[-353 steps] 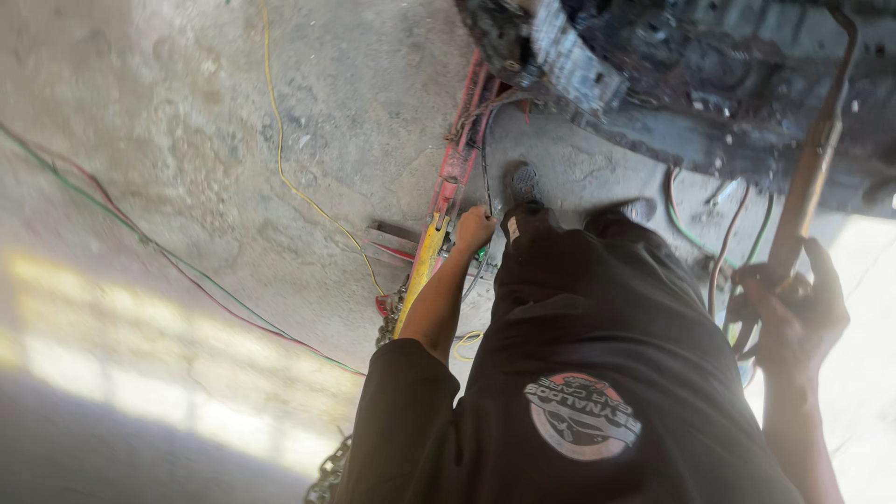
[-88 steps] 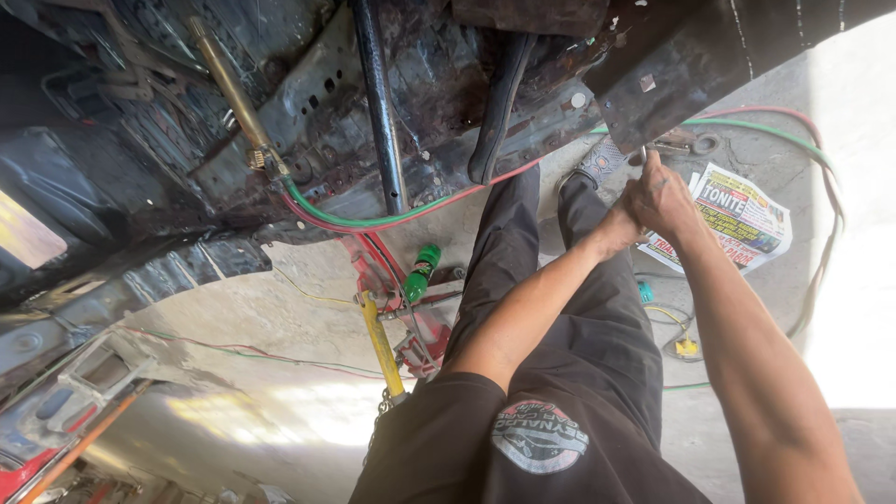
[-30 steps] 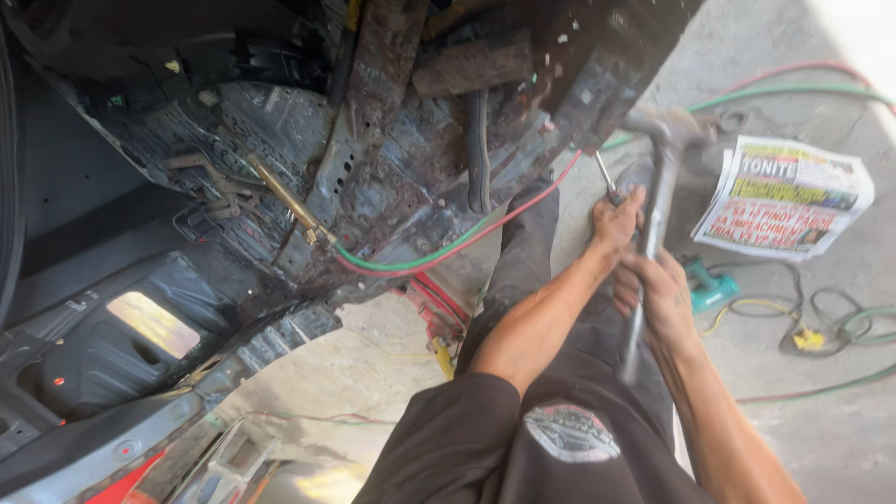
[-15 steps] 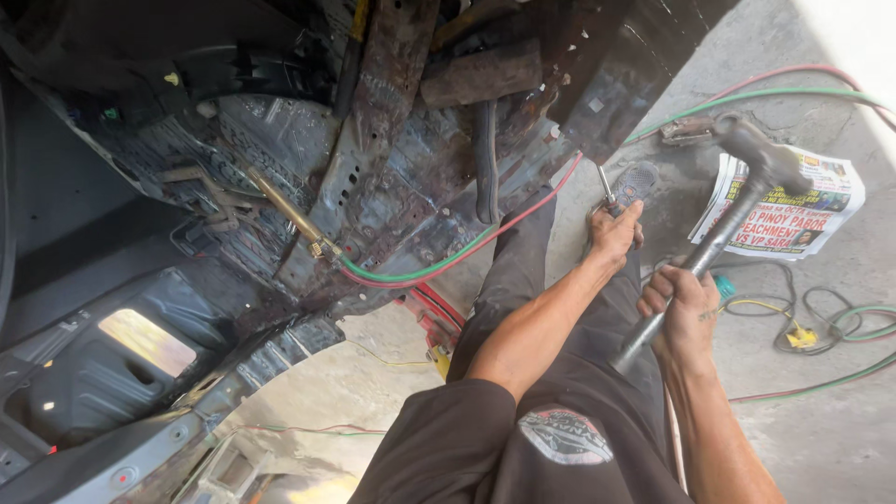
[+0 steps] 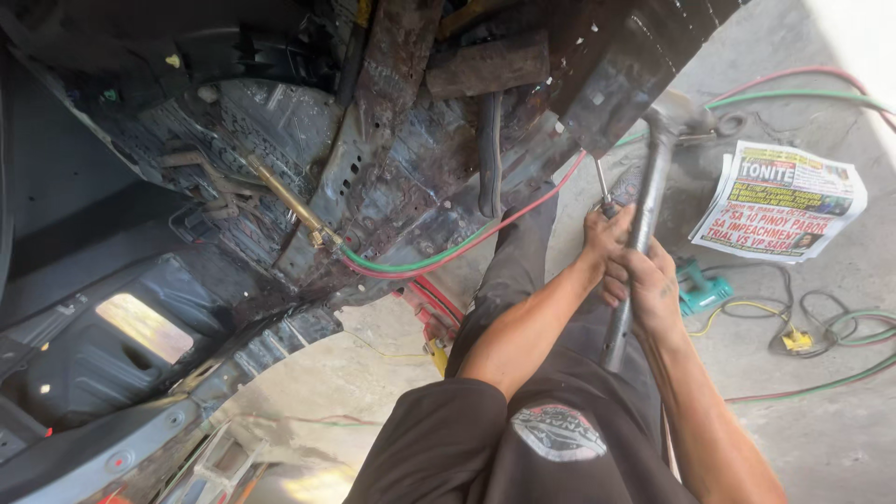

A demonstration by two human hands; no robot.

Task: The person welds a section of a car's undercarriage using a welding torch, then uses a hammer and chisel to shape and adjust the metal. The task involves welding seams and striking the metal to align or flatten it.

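The right hand [image 5: 653, 280] grips a hammer [image 5: 644, 205], its head now swung in close to the rusted underbody [image 5: 411, 177], nearer than a moment ago. The left hand [image 5: 605, 235] pinches a thin chisel [image 5: 603, 187] against the metal edge. A newspaper [image 5: 779, 201] lies on the floor [image 5: 821, 411] beyond.

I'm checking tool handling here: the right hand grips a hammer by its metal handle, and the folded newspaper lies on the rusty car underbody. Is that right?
Not quite. The head view shows the right hand gripping the hammer as you say, but the newspaper lies on the concrete floor, not on the underbody.
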